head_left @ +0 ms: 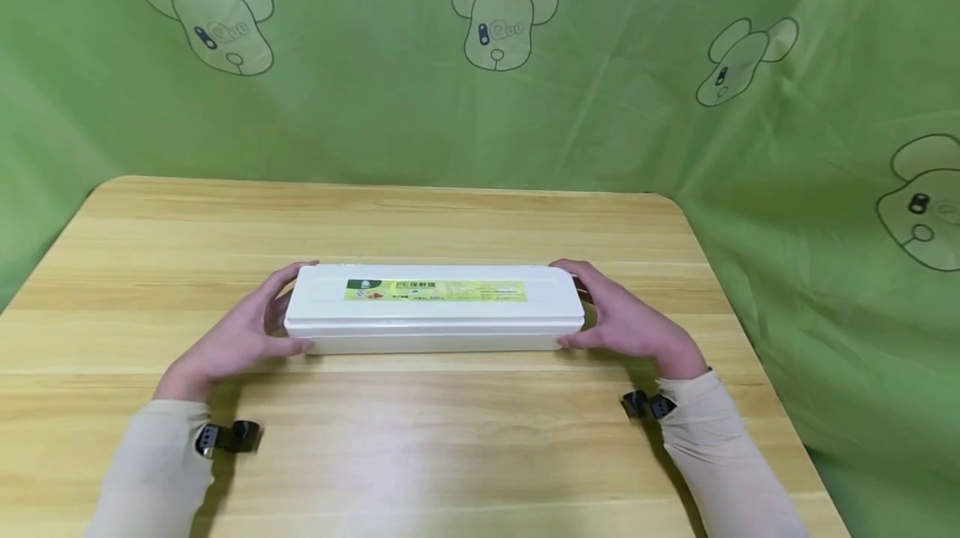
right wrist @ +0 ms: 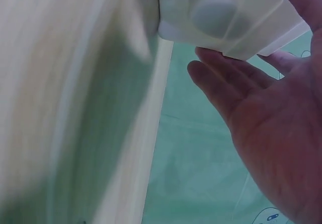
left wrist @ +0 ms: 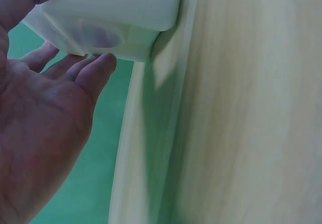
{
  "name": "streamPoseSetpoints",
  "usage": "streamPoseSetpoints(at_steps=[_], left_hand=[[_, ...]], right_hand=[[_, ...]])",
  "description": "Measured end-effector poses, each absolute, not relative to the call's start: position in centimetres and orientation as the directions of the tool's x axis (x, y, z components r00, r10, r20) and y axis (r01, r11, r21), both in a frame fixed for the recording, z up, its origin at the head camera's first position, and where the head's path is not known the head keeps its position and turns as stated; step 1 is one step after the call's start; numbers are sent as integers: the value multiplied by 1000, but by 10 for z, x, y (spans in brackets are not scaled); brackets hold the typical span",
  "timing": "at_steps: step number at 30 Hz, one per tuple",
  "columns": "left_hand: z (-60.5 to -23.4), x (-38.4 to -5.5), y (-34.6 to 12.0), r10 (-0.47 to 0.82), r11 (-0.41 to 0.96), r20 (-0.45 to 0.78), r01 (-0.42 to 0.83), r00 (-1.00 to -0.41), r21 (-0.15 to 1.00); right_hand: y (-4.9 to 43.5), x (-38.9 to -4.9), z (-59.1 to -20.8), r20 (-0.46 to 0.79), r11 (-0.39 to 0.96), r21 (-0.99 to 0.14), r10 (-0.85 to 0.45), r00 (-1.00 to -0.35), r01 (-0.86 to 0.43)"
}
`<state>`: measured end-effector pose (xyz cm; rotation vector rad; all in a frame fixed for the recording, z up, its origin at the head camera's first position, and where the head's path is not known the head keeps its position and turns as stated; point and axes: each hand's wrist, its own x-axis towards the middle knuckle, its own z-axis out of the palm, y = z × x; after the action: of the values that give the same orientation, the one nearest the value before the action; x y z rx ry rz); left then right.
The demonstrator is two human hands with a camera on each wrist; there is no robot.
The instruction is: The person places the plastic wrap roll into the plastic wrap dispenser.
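Observation:
A long white cling film box (head_left: 435, 311) with a green and yellow label (head_left: 435, 291) lies crosswise in front of me, its lid down. At its left end my left hand (head_left: 240, 336) grips it, thumb on the near side and fingers around the far side. The right hand (head_left: 626, 320) holds the opposite end in the same way. In the left wrist view, fingers (left wrist: 95, 75) touch the box's end (left wrist: 110, 12). The right wrist view shows the other end (right wrist: 216, 15), with a round recess. Whether the box touches the table or is slightly raised, I cannot tell.
Beneath the box is a light wood-grain table (head_left: 435, 438) with rounded far corners. A green curtain (head_left: 360, 105) printed with mouse-head outlines hangs behind it and along the right side. Small black cameras (head_left: 228, 436) are strapped at both wrists, by the pale sleeves (head_left: 150, 467).

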<state>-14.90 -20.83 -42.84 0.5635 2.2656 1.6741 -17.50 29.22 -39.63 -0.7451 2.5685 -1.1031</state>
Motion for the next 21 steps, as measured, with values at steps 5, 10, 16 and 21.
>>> streamPoseSetpoints(at_steps=[5,10,16,21], left_hand=[[-428,-150,-208,460,234,-5,116,-888,965],[-429,-150,-210,463,209,-13,95,-886,973],[-429,-151,-212,492,187,1,107,-871,976],[-427,-151,-214,521,151,18,114,-853,982]], right_hand=[[292,-174,-396,-3,589,-707,-556,-831,-391],[293,-174,-397,-26,574,-735,-555,-832,-360],[294,-174,-396,-73,558,-774,-547,-834,-299],[298,-174,-397,-88,538,-797,-553,-828,-274]])
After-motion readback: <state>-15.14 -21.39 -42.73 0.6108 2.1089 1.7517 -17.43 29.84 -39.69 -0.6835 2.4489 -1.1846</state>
